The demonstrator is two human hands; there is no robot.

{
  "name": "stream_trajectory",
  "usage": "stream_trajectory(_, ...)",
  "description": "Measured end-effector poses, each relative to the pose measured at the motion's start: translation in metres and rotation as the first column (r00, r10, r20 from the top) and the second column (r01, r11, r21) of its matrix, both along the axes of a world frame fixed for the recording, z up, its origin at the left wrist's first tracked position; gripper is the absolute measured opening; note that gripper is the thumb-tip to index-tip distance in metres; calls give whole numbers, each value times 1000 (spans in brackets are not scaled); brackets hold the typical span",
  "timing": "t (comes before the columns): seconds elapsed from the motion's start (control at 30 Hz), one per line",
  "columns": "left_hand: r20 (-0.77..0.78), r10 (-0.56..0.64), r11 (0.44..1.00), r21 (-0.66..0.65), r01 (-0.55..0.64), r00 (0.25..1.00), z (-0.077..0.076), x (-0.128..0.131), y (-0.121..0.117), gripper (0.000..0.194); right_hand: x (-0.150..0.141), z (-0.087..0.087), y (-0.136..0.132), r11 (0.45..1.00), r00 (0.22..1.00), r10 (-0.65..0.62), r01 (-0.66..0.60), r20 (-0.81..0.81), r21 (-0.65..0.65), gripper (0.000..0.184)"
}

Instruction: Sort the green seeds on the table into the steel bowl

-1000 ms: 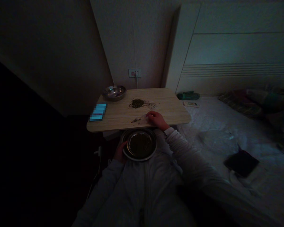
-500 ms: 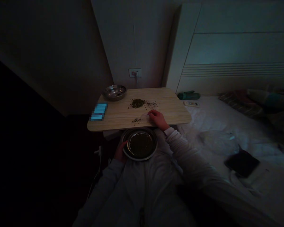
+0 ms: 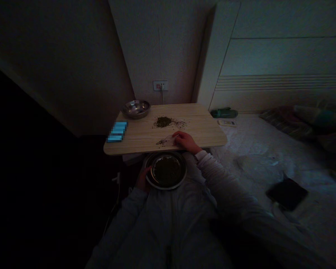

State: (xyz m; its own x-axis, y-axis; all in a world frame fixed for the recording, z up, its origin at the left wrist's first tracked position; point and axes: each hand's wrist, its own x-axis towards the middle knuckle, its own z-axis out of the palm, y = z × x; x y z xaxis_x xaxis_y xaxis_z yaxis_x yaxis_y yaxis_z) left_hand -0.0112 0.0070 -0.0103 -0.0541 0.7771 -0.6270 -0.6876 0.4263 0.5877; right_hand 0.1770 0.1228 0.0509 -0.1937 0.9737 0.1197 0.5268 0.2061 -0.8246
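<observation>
My left hand (image 3: 143, 178) grips the rim of a round metal bowl (image 3: 183, 178) on my lap, just below the table's near edge. Dark small grains (image 3: 168, 170) fill its middle. Over the table, my right hand (image 3: 185, 140) is closed, fingertips pinching a thin, see-through flat piece (image 3: 169, 139) whose exact kind is too dim to make out. That piece rests close to a small scatter of dark grains (image 3: 159, 142). Farther back lies a larger heap of greenish grains (image 3: 162, 121), thinning out toward the right.
On the small wooden table (image 3: 204, 129) stand an empty-looking steel bowl (image 3: 136, 109) at back left and a lit phone (image 3: 117, 132) at left. A green bottle (image 3: 224, 113), a remote control (image 3: 226, 123) and a dark flat object (image 3: 287, 193) lie on the bed at right.
My right hand has shifted slightly down toward the near edge, and the see-through piece now reaches the small scatter of grains. My left hand and the lap bowl stay put.
</observation>
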Motion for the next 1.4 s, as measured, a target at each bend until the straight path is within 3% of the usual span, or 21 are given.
stream_trajectory(0.77, -5, 6, 1000, 9, -5, 1000, -5, -2, 1, 14, -2, -7, 6, 984, 984, 176, -176, 2, -14, 35)
stream_trajectory(1.03, -25, 0, 1000, 0, 0, 1000, 0, 1, 0, 18, 0, -10, 8, 951, 947, 283, -297, -154, -81, 36)
stream_trajectory(1.1, -30, 5, 1000, 6, -4, 1000, 0, 1, 0, 20, 1, -7, 7, 967, 959, 233, -247, -164, -70, 34)
stream_trajectory(1.2, -33, -10, 1000, 16, 11, 999, -1, 0, 0, 22, 2, -5, 7, 998, 982, 58, -60, -179, -7, 33)
stream_trajectory(1.3, -37, -1, 1000, 12, 2, 999, -4, -1, 1, 18, 2, -6, 9, 993, 975, -101, 111, -199, 39, 34)
stream_trajectory(1.4, -21, -5, 1000, 5, 5, 1000, -6, -2, 1, 13, 1, -10, 11, 983, 975, -150, 165, -167, 79, 32)
